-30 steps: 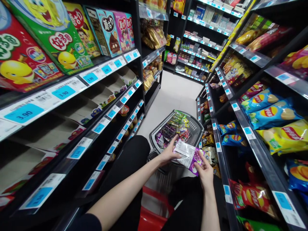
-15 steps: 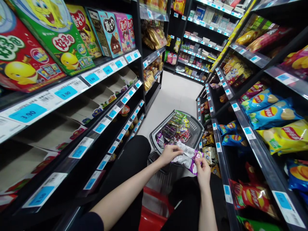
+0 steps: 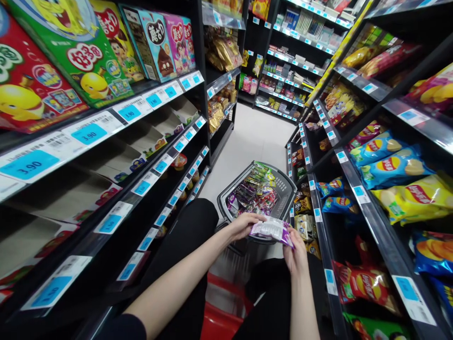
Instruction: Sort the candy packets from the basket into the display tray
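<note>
Purple-and-silver packet [image 3: 271, 229] is held between two bare hands just over the near rim of a gray shopping basket [image 3: 284, 200], its pale printed side turned up. The left hand [image 3: 245, 225], nearer the basket's left side, grasps one end, while the right hand [image 3: 296, 250], at the basket's near right corner, pinches the purple end. Gripping both ends probably keeps the soft wrapper from folding and its print readable. Black-clad legs [image 3: 191, 231] flank the near side of the basket, likely keeping it within easy reach. Inside the basket, colorful packets [image 3: 255, 190] lie heaped toward its left and far side; their lettering is mostly too small to read. To the basket's left, snack boxes [image 3: 159, 45] stand upright, fronts outward, presumably for display. To its right, chip bags [image 3: 412, 196] lean back with their fronts showing, apparently for the same reason.
</note>
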`<state>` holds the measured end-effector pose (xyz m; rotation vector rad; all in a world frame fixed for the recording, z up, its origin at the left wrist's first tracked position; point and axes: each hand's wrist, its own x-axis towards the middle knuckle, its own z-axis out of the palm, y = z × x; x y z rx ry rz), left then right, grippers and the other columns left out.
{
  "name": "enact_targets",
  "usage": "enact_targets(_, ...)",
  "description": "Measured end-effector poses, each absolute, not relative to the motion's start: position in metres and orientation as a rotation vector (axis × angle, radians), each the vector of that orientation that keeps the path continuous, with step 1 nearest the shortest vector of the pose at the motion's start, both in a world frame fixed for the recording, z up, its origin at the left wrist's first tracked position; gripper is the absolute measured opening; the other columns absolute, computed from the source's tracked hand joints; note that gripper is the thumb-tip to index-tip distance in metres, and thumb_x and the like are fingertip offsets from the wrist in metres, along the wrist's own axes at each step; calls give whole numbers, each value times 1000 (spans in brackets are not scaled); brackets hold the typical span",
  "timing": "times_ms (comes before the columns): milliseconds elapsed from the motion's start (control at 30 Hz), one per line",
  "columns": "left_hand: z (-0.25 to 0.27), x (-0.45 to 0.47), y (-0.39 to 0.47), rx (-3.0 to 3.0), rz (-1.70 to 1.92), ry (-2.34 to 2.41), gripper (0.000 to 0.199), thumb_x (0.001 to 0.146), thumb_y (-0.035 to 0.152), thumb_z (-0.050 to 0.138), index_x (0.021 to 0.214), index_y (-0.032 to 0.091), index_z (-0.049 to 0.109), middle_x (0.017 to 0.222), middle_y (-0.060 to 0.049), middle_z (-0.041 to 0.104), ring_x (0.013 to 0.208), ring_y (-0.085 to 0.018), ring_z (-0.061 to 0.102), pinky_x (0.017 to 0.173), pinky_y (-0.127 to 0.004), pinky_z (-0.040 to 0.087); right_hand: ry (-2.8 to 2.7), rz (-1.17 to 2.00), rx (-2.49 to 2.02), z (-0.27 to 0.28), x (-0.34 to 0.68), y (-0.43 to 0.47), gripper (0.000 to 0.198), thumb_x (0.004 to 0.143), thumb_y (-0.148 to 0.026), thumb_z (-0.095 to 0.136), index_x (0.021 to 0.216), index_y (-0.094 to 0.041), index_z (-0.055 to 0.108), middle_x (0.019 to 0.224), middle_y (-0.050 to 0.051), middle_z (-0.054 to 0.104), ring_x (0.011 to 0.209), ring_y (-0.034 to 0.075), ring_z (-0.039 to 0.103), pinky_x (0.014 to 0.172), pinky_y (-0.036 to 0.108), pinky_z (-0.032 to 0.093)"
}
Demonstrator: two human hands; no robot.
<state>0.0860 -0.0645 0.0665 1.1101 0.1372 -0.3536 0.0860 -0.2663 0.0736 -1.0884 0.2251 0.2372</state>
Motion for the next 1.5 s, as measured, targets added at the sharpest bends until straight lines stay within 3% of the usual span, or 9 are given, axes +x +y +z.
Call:
enact_targets(167,73,85,-60,1134,-487,64,25,61,19,57,84,10,62,75,-9,68,67,-16,64,67,-29,48,181,202,-1055,73,87,-269,36,58,-40,73,88,-22,67,91,6,69,88,18,64,72,27,51)
enact_targets(333,62,84,-61,1411,-515,170,28,69,38,60,58,13,54,50,-1,61,43,-12,54,47,-22,39,327,185,-1685,56,88,-272,37,60,-56,66,62,-20,60,45,-2,57,34,11,44,35,23,29)
enact_targets(500,53,88,-57,1564,-466,220,38,63,37,66,40,15,46,31,7,40,35,-6,34,44,-22,26,323,49,-2311,55,91,-280,39,66,-58,58,60,-21,65,49,2,57,52,19,51,53,29,36)
enact_targets(667,65,90,-56,1494,-472,163,29,54,37,72,54,13,56,50,4,53,52,-11,50,52,-22,37,48,-261,-2100,63,93,-279,45,69,-61,53,65,-17,63,69,6,61,72,21,55,64,29,41)
enact_targets(833,80,81,-51,1180,-661,-5,48,59,51,68,92,17,60,80,-1,63,69,-16,60,58,-26,47,97,-188,-1928,65,89,-281,38,70,-52,59,66,-14,60,57,0,54,57,15,48,54,26,40)
enact_targets(1067,73,69,-67,965,-990,-24,36,57,41,77,76,13,65,58,-2,64,62,-18,63,61,-29,51,53,123,-1709,56,89,-268,29,55,-40,76,63,-15,64,54,-2,56,51,12,48,48,24,38)
enact_targets(1200,68,71,-80,957,-709,128,43,51,33,82,83,10,66,65,-4,68,57,-16,61,57,-27,51,132,110,-1569,57,89,-257,41,66,-53,64,86,-18,64,73,3,65,61,15,58,55,26,45)
enact_targets(1300,65,79,-83,936,-480,262,46,65,45,72,93,10,63,70,-6,69,57,-15,61,55,-27,50,233,261,-1285,60,89,-255,45,70,-57,60,98,-22,62,88,5,68,69,17,62,58,29,49)
enact_targets(1500,65,87,-82,960,-320,294,49,78,55,54,94,9,64,86,-12,69,78,-18,64,71,-29,50,189,307,-1265,55,89,-247,36,57,-35,78,87,-20,66,73,1,67,64,16,62,55,26,48)
